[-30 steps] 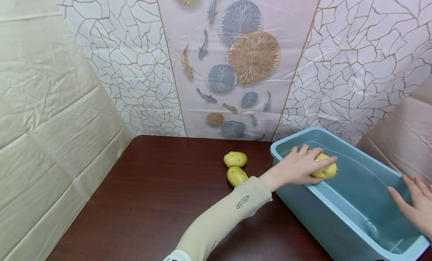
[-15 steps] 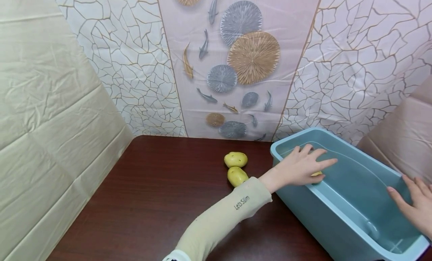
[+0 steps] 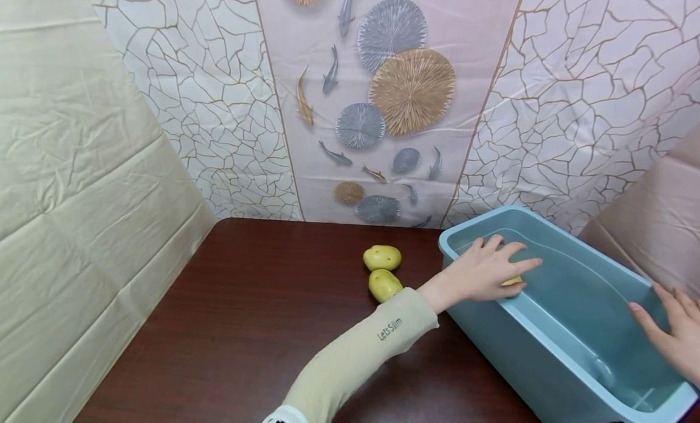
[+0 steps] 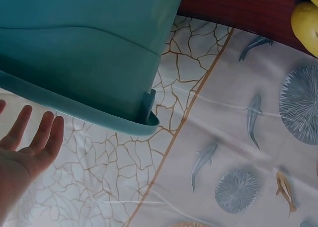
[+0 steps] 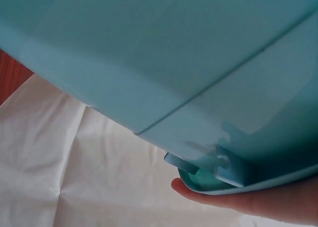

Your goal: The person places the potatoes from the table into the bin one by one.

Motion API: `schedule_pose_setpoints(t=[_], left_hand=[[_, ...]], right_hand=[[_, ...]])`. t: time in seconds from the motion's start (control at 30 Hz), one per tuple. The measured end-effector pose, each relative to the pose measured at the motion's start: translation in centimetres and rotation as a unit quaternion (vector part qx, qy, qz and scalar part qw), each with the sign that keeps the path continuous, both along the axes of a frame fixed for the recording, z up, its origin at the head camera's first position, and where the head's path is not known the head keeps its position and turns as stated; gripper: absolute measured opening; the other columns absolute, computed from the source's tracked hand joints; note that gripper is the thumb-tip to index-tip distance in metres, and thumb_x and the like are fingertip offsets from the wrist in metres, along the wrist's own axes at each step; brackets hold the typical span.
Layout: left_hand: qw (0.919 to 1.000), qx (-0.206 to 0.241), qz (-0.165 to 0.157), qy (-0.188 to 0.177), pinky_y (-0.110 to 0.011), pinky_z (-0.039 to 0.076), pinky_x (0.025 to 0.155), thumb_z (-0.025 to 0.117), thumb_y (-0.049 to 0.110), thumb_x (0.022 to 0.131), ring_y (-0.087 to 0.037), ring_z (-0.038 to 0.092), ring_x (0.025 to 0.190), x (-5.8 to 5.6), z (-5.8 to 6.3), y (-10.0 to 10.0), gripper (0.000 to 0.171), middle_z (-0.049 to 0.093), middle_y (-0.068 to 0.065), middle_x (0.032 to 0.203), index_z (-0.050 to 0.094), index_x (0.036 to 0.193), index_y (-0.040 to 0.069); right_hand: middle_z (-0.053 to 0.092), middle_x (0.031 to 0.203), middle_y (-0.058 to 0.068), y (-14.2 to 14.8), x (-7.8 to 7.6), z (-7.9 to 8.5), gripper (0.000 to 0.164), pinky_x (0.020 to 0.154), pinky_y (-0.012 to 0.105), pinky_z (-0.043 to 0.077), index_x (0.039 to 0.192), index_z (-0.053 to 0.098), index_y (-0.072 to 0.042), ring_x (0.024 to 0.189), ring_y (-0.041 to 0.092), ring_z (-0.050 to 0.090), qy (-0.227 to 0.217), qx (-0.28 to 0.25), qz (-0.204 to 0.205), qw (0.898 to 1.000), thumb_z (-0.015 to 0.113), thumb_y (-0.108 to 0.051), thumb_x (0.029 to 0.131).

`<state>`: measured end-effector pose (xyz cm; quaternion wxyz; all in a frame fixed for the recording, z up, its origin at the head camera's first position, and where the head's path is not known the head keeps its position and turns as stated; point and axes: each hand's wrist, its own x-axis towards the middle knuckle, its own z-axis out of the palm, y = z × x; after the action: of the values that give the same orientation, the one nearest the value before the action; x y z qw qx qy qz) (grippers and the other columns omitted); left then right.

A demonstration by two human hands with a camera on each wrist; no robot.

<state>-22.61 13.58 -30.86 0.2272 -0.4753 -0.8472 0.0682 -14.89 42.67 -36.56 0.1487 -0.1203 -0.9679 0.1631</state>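
My left hand [image 3: 487, 274] hovers over the far end of a blue plastic bin [image 3: 552, 344], fingers spread. Below it, mostly hidden by the hand, a bit of a yellow potato [image 3: 513, 281] shows inside the bin. In the left wrist view the fingers of the left hand [image 4: 27, 152] lie apart beside the bin's rim [image 4: 79, 113]. My right hand [image 3: 675, 332] rests at the bin's right rim with its fingers extended. From the right wrist view, a finger [image 5: 248, 202] of that hand lies along the rim.
Two yellow potatoes, one farther back [image 3: 381, 257] and one nearer [image 3: 384, 286], lie on the dark red-brown table [image 3: 246, 326] left of the bin. Patterned cloth [image 3: 372, 107] hangs behind the table, and plain beige cloth [image 3: 82, 198] on the left.
The left hand has spread its fingers and let go of the potato, which has dropped lower into the bin. The right hand has stayed at the rim.
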Motion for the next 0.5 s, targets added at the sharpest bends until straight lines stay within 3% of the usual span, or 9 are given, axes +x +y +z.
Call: schedule_pose_setpoints(t=[0.17, 0.37, 0.5], left_hand=[[1.0, 0.003, -0.004, 0.004, -0.026, 0.043, 0.073, 0.035, 0.042, 0.091, -0.015, 0.045, 0.112, 0.0, -0.1, -0.1, 0.044, 0.041, 0.005, 0.135, 0.036, 0.135, 0.034], [1.0, 0.007, -0.004, 0.002, -0.026, 0.043, 0.074, 0.034, 0.042, 0.091, -0.015, 0.046, 0.111, -0.2, -0.5, -0.3, 0.044, 0.042, 0.006, 0.133, 0.036, 0.134, 0.034], [1.0, 0.004, 0.003, -0.009, -0.027, 0.043, 0.077, 0.035, 0.043, 0.091, -0.015, 0.045, 0.113, -0.1, -0.5, -0.7, 0.043, 0.042, 0.006, 0.134, 0.036, 0.134, 0.035]], right_hand=[[-0.001, 0.138, 0.038, 1.1, -0.5, -1.2, 0.08, 0.105, 0.059, -0.002, 0.138, 0.005, 0.007, 0.128, 0.052, -0.008, -0.001, -0.001, -0.006, 1.0, 0.02, -0.056, 0.09], [-0.001, 0.137, 0.039, -0.8, 0.5, 0.5, 0.08, 0.105, 0.058, -0.002, 0.137, 0.004, 0.008, 0.128, 0.052, -0.009, -0.005, -0.004, -0.002, 1.0, 0.019, -0.055, 0.091], [-0.002, 0.137, 0.039, -1.0, 0.6, 0.8, 0.08, 0.105, 0.058, -0.002, 0.137, 0.004, 0.009, 0.128, 0.051, -0.009, -0.006, -0.004, -0.003, 1.0, 0.019, -0.055, 0.091]])
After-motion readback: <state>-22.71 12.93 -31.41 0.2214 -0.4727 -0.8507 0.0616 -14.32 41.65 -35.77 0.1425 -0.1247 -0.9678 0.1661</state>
